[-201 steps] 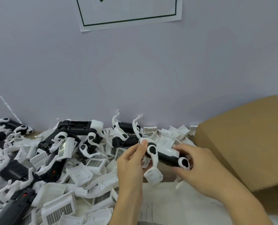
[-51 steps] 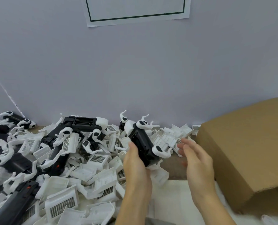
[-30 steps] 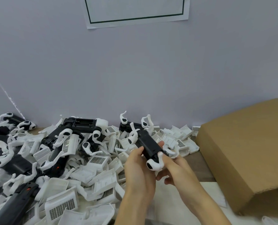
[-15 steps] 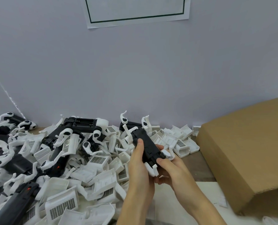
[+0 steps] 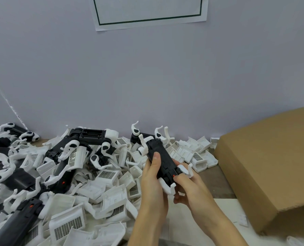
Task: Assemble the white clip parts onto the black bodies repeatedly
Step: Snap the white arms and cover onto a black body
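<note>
Head view: two bare hands centre frame, both grasping one black body [image 5: 161, 159]. Left hand [image 5: 152, 181] wrapped round left side, thumb on top. Right hand [image 5: 188, 185] pinching near end, by white clip [image 5: 185, 170]. Four curved glossy white clips on body. Heap of white clip parts [image 5: 94, 183], count unclear, at 9 o'clock. One matte cardboard box [image 5: 272, 166] at 3 o'clock, cut off. Paper sign [image 5: 147, 13] at 12 o'clock, cropped.
</note>
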